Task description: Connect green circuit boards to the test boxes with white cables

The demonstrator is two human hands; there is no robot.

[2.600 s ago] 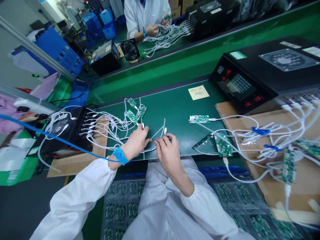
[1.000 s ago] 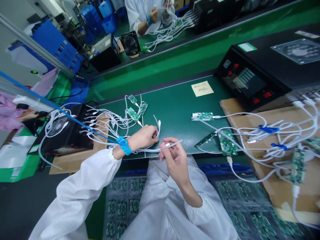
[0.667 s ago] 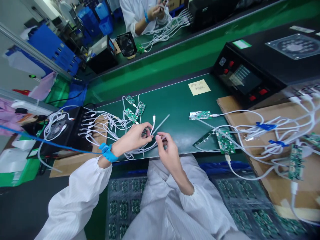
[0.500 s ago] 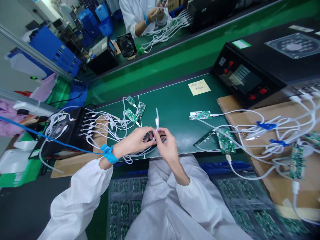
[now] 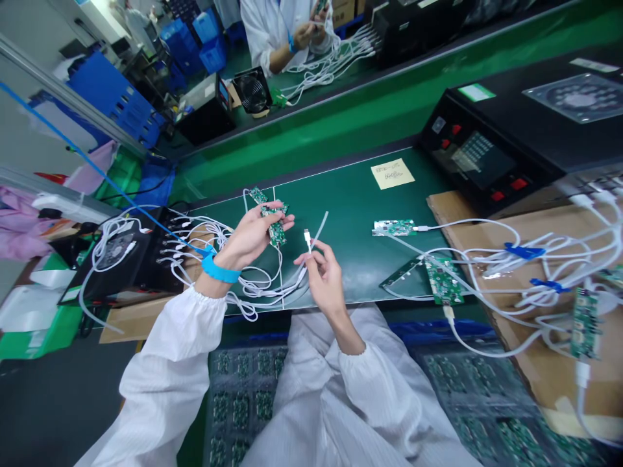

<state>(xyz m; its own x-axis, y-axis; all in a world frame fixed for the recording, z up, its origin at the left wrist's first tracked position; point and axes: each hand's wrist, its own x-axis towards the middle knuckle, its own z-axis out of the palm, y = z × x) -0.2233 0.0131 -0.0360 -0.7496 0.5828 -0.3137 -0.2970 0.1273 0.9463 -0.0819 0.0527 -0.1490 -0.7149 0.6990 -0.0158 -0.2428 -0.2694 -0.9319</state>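
Observation:
My left hand, with a blue wrist strap, holds a small green circuit board up above the green mat. My right hand pinches a white cable just below its plug, a short way right of the board. The plug and the board are apart. More small boards lie on the mat behind my left hand, joined to white cables.
A black box with many white cables sits at the left. A yellow note, two boards and a black tester lie to the right. Trays of boards rest under my arms. Another person handles cables across the belt.
My left hand has lifted a circuit board off the mat and moved up and left. My right hand has picked up a white cable and drawn apart from the left hand.

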